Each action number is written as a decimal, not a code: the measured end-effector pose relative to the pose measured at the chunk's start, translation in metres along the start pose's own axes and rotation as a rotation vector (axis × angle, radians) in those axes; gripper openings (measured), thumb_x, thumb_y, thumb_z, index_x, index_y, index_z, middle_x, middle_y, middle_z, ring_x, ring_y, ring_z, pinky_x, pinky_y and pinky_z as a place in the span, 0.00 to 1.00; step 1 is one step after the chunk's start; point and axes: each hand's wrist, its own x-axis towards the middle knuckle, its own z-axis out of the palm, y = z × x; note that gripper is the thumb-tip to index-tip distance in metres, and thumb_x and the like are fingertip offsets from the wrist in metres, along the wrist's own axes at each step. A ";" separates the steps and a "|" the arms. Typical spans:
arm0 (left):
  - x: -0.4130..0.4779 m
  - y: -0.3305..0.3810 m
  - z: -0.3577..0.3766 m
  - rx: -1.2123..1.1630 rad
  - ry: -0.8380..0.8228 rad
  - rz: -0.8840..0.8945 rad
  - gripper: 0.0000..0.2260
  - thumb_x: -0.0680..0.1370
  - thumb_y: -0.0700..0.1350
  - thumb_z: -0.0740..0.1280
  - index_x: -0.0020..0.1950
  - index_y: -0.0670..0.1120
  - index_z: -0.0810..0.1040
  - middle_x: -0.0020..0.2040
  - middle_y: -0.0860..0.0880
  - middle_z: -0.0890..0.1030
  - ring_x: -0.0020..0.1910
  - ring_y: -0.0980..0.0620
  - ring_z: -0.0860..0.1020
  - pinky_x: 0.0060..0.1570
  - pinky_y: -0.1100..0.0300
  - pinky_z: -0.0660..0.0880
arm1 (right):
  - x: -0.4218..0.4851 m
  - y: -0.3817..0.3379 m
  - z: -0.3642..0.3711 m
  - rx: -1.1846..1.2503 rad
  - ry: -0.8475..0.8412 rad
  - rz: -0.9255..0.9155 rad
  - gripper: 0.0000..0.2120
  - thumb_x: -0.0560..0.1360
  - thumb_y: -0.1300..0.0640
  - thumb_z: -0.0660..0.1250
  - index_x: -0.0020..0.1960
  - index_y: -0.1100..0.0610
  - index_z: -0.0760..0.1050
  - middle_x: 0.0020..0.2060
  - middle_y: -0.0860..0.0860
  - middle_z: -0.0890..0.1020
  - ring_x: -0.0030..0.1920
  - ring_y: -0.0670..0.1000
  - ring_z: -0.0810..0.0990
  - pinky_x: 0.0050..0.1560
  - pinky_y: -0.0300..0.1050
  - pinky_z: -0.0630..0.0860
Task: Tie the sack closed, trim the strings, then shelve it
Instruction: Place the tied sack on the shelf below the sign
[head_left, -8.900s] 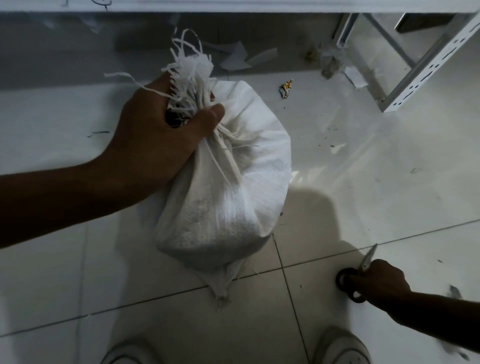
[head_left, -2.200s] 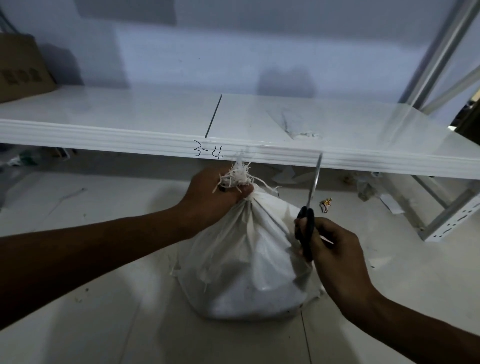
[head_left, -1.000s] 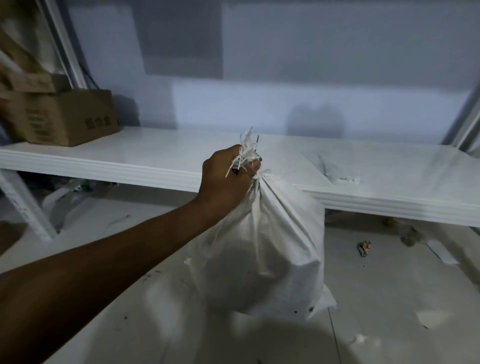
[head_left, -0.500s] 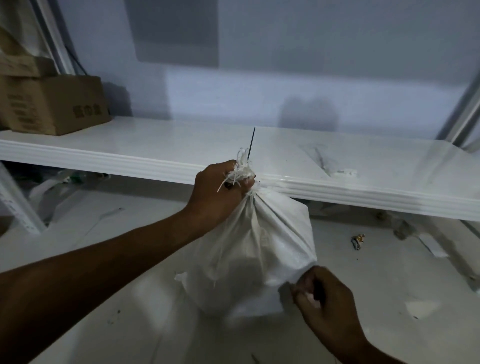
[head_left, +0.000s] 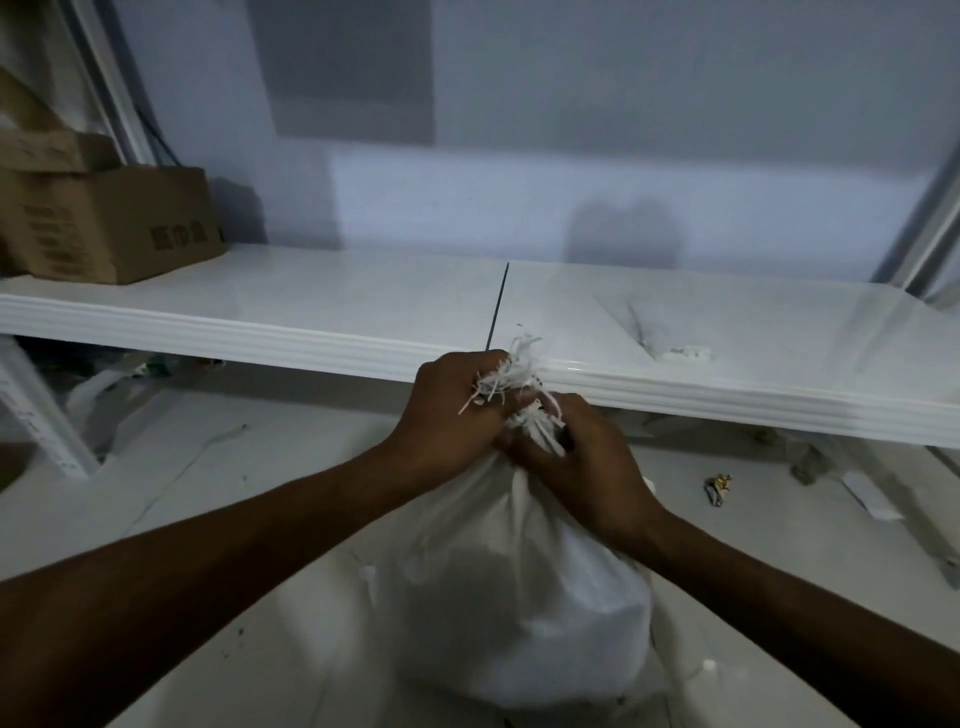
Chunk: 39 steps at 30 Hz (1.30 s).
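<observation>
The white woven sack (head_left: 519, 597) is below both hands, its gathered neck clenched by the left hand (head_left: 452, 410) and the right hand (head_left: 587, 467), with frayed strings (head_left: 514, 374) sprouting between them. Shelving looks to be the step in hand. The next move calls for a lift over the shelf (head_left: 311, 306) lip just beyond the knuckles. Bare board lies ahead; a cardboard box (head_left: 114, 223) sits far left and an upright post (head_left: 924, 208) far right.

A: Where is there room on the shelf (head_left: 363, 306)?
B: I see an open stretch between the cardboard box (head_left: 114, 228) at its left end and the white scrap (head_left: 680, 353) on the right. The wall (head_left: 519, 182) closes the back; the front lip crosses just beyond the top of the sack (head_left: 519, 597).
</observation>
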 end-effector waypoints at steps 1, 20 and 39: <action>0.002 0.000 -0.004 -0.035 0.007 -0.001 0.09 0.72 0.48 0.73 0.40 0.41 0.83 0.36 0.48 0.84 0.38 0.55 0.81 0.40 0.58 0.74 | 0.005 -0.001 0.000 -0.019 0.000 -0.013 0.11 0.73 0.44 0.70 0.47 0.51 0.79 0.42 0.45 0.83 0.43 0.44 0.79 0.44 0.44 0.75; 0.029 -0.022 -0.119 0.162 0.089 0.000 0.16 0.74 0.57 0.70 0.60 0.56 0.80 0.56 0.62 0.81 0.52 0.75 0.75 0.53 0.80 0.66 | 0.115 -0.099 -0.006 0.103 0.072 -0.105 0.11 0.75 0.47 0.69 0.40 0.53 0.81 0.34 0.46 0.84 0.40 0.41 0.81 0.38 0.33 0.73; 0.134 -0.059 -0.247 -0.091 0.630 -0.130 0.12 0.76 0.40 0.71 0.43 0.59 0.84 0.38 0.68 0.83 0.45 0.67 0.82 0.46 0.71 0.74 | 0.223 -0.167 0.010 -0.045 -0.244 -0.025 0.14 0.72 0.37 0.67 0.56 0.39 0.80 0.50 0.36 0.83 0.54 0.37 0.79 0.52 0.32 0.72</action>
